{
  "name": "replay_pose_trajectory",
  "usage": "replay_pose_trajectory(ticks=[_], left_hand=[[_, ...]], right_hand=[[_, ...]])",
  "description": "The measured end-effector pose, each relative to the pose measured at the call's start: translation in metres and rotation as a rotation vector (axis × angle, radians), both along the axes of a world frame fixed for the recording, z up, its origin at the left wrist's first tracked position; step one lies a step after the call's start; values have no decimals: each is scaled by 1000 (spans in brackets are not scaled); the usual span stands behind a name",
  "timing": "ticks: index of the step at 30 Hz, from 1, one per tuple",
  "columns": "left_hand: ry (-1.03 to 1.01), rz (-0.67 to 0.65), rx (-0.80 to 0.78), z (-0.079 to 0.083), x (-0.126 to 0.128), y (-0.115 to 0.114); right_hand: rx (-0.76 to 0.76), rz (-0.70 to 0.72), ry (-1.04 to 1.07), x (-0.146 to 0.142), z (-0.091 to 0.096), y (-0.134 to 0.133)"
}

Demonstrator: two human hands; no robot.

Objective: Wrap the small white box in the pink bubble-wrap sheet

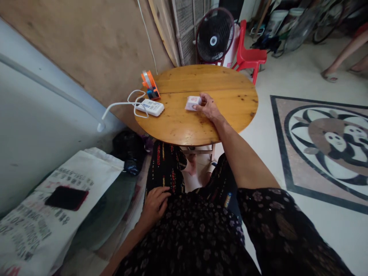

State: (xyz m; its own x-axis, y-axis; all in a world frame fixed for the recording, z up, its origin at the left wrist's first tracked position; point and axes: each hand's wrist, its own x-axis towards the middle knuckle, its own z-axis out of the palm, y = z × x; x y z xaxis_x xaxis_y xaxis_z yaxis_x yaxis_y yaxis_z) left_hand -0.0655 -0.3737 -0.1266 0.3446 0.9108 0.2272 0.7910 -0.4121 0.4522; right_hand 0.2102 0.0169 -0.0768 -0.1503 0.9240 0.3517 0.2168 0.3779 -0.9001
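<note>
On the round wooden table point(178, 126) lies a small white packet with reddish print point(192, 102), its kind not clear. My right hand point(209, 107) reaches over the table from the right and grips the packet's right end between thumb and fingers. Down on my left thigh, over the dark patterned trousers point(163, 165), rests my left hand point(156, 201). Its fingers lie loosely bent on the cloth and hold nothing.
An orange tape dispenser point(150, 84) and a white power strip point(150, 107) with a looped cable occupy the table's left side. Behind stand a fan point(215, 36) and a red chair point(250, 53). At lower left, a phone point(67, 198) lies on a printed white sack point(34, 226). A person's legs point(349, 53) show far right.
</note>
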Motion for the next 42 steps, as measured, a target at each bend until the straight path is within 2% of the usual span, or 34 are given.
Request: replay_pose_trajectory(ticks=[21,36,42], left_hand=[[-9,-30,-60,-4,3,7],[-9,-12,18,5,4,4],[20,9,-1,4,2,1]], right_hand=[[15,4,6,1,-3,4],[10,9,45,1,-7,9],[13,14,25,1,-5,8]])
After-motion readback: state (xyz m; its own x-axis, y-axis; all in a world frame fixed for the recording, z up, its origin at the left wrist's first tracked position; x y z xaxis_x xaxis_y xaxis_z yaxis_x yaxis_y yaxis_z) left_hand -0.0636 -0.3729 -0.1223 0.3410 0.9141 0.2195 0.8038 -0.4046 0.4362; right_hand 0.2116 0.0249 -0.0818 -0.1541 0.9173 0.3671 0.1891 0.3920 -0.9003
